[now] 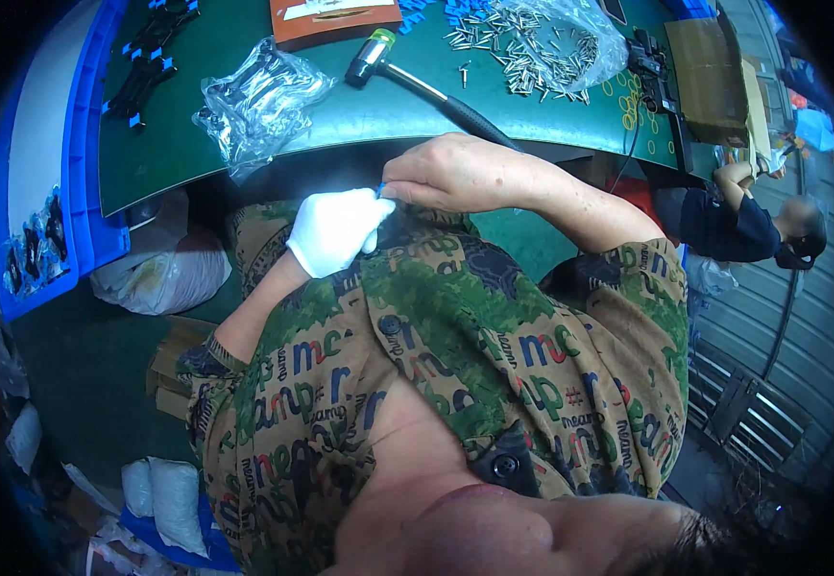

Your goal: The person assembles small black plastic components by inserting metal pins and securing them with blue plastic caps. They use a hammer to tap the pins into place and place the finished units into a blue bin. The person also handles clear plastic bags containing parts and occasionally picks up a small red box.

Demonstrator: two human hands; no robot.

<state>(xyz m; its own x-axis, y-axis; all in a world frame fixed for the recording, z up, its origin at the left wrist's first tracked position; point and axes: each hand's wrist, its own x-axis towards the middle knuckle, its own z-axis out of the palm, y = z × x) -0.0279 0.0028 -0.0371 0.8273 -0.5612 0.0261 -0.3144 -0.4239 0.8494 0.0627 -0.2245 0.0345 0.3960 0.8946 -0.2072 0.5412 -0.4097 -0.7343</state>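
Blue piece [381, 191] sits between left hand [330, 233] and right hand [455, 174].

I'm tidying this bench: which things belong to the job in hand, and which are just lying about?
Likely in the job:
Small blue piece, at the fingertips of the gloved left hand and bare right hand
Perhaps the loose blue pieces, similar in colour

Apparently lying about, untouched:
Hammer
Clear plastic bag
Cardboard box
White sack
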